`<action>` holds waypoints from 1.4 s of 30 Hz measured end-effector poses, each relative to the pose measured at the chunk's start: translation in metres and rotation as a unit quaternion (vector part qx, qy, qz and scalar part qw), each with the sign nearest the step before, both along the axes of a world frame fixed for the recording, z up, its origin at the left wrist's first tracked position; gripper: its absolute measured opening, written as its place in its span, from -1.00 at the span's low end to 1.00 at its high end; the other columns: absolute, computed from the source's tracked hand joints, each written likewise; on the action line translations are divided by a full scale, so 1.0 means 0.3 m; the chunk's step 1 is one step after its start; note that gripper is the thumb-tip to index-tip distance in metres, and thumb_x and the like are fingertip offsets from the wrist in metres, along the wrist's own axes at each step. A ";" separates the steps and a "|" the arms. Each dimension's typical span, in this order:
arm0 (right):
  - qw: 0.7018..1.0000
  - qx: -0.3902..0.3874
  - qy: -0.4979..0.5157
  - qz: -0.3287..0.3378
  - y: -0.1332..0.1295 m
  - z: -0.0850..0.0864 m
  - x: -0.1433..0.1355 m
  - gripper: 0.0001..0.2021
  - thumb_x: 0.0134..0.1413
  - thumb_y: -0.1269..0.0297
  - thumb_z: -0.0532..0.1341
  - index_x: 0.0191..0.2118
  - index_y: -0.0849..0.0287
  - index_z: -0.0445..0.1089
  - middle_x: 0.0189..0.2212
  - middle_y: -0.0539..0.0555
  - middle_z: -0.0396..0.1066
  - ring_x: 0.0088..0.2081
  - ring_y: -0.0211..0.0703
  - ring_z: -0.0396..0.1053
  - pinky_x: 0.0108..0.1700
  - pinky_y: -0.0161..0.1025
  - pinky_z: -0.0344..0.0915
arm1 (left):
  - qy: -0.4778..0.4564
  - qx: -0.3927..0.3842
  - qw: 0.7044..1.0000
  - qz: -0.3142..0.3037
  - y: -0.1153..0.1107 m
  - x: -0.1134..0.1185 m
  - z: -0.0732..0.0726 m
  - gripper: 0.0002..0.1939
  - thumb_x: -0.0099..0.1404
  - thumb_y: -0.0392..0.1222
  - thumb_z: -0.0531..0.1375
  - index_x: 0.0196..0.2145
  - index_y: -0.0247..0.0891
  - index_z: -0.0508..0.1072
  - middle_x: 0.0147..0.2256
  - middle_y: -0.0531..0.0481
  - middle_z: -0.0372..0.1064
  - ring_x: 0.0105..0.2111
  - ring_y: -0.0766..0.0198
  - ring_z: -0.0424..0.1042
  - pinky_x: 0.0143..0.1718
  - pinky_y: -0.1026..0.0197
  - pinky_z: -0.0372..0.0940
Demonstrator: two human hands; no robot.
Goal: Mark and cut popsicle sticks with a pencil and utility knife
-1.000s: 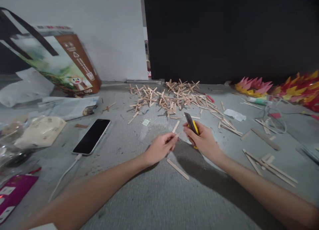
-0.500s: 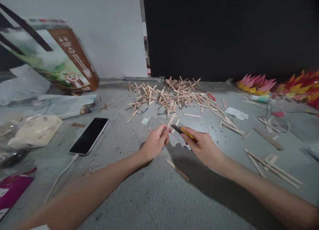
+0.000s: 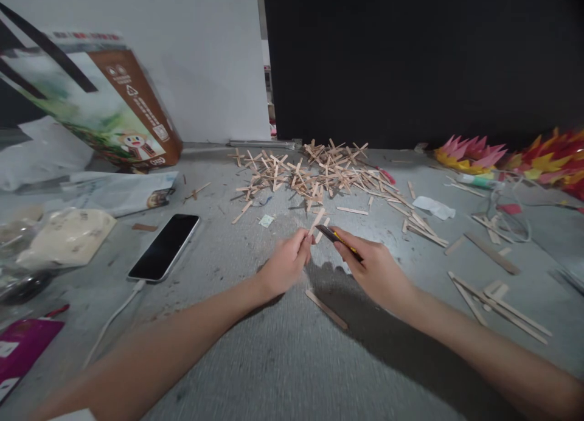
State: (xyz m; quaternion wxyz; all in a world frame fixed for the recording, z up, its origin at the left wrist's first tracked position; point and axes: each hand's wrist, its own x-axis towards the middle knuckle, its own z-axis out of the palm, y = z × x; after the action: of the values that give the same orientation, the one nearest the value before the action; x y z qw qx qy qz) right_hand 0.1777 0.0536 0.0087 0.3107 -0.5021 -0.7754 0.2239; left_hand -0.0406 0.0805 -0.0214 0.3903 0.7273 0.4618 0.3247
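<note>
Near the middle of the table, my left hand (image 3: 289, 260) is closed on a wooden craft stick (image 3: 317, 219) that points up and away from me. My right hand (image 3: 371, 266) grips a utility knife (image 3: 344, 241) with a black and yellow handle. The knife's front end lies close beside the stick; I cannot tell whether the blade touches it. Just behind them another short stick (image 3: 322, 230) rests on the table. A single craft stick (image 3: 326, 309) lies nearer to me, below both hands.
A heap of crossed craft sticks (image 3: 298, 174) spreads at the back. Loose sticks (image 3: 497, 305) lie to the right. On the left are a phone (image 3: 164, 247) with a white cable, a plastic packet (image 3: 68, 238) and a carton bag (image 3: 132, 111). Paper flowers (image 3: 472, 153) stand back right.
The stick in my left hand has turned slightly and now shows less length. The left hand and the knife have shifted slightly; my right hand has barely moved.
</note>
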 end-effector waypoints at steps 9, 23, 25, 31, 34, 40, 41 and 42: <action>0.999 -0.017 -0.026 -0.018 -0.026 -0.006 -0.014 -0.53 0.49 0.14 0.04 0.38 0.07 0.33 -0.07 0.22 0.63 -0.08 0.10 0.60 0.00 -0.02 0.45 | 0.026 0.026 0.999 0.014 -0.007 -0.005 -0.036 -0.65 0.61 0.01 -0.16 -0.13 -0.19 0.31 -0.50 0.12 0.26 -0.49 0.29 0.28 -0.37 0.23 0.13; 0.968 -0.220 0.118 -0.004 -0.040 0.061 -0.041 -0.66 0.45 0.01 0.07 -0.07 0.14 0.47 -0.55 -0.13 0.19 -0.71 -0.39 0.05 -0.71 -0.37 0.00 | 0.079 0.016 0.997 0.021 -0.007 -0.011 -0.061 -0.74 0.58 -0.14 -0.13 -0.05 -0.16 0.33 -0.44 0.07 0.33 -0.43 0.21 0.39 -0.28 0.19 0.21; 0.962 -0.235 0.136 -0.001 -0.039 0.063 -0.045 -0.67 0.44 0.01 0.09 -0.10 0.14 0.45 -0.54 -0.13 0.18 -0.72 -0.40 0.06 -0.73 -0.39 0.00 | 0.084 0.018 0.996 0.024 -0.007 -0.010 -0.061 -0.73 0.58 -0.14 -0.13 -0.04 -0.16 0.33 -0.44 0.06 0.34 -0.43 0.20 0.39 -0.28 0.18 0.21; 0.933 -0.305 0.190 0.001 -0.035 0.057 -0.048 -0.62 0.37 -0.12 0.12 -0.21 0.12 0.38 -0.53 -0.15 0.12 -0.76 -0.40 0.09 -0.80 -0.39 0.07 | 0.103 0.035 0.994 0.015 -0.011 -0.015 -0.066 -0.76 0.54 -0.17 -0.08 -0.01 -0.15 0.35 -0.40 0.03 0.36 -0.40 0.17 0.41 -0.24 0.16 0.24; 0.929 -0.313 0.200 0.000 -0.034 0.054 -0.049 -0.61 0.35 -0.13 0.13 -0.19 0.12 0.39 -0.53 -0.15 0.13 -0.76 -0.41 0.07 -0.79 -0.39 0.07 | 0.100 0.034 0.994 0.009 -0.011 -0.016 -0.070 -0.75 0.54 -0.17 -0.07 0.00 -0.16 0.35 -0.42 0.03 0.35 -0.43 0.17 0.39 -0.25 0.17 0.24; 0.953 -0.253 0.168 0.006 -0.045 0.047 -0.050 -0.66 0.40 -0.05 0.10 -0.11 0.10 0.44 -0.57 -0.16 0.14 -0.75 -0.40 0.09 -0.75 -0.40 0.01 | 0.059 0.031 0.998 0.019 -0.005 -0.010 -0.086 -0.77 0.57 -0.15 -0.10 -0.06 -0.15 0.33 -0.48 0.10 0.28 -0.48 0.23 0.32 -0.34 0.21 0.15; 0.955 -0.243 0.168 0.005 -0.047 0.044 -0.051 -0.68 0.39 -0.03 0.10 -0.11 0.09 0.45 -0.59 -0.15 0.15 -0.75 -0.40 0.08 -0.73 -0.41 0.02 | 0.057 0.030 0.998 0.019 -0.004 -0.010 -0.087 -0.77 0.57 -0.14 -0.10 -0.06 -0.16 0.33 -0.49 0.10 0.27 -0.49 0.23 0.31 -0.34 0.21 0.14; 0.957 -0.236 0.170 0.004 -0.049 0.040 -0.054 -0.69 0.39 -0.03 0.11 -0.12 0.08 0.45 -0.60 -0.15 0.15 -0.74 -0.40 0.08 -0.72 -0.41 0.02 | 0.058 0.028 0.998 0.018 -0.004 -0.010 -0.088 -0.76 0.58 -0.13 -0.11 -0.07 -0.16 0.33 -0.49 0.10 0.27 -0.49 0.23 0.30 -0.35 0.20 0.13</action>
State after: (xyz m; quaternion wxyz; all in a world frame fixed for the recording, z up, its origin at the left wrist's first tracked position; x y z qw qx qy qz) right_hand 0.1617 0.0389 0.0208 0.3096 -0.5129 -0.6380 0.4837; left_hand -0.0435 0.0793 -0.0476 0.3360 0.7471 0.4877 0.3017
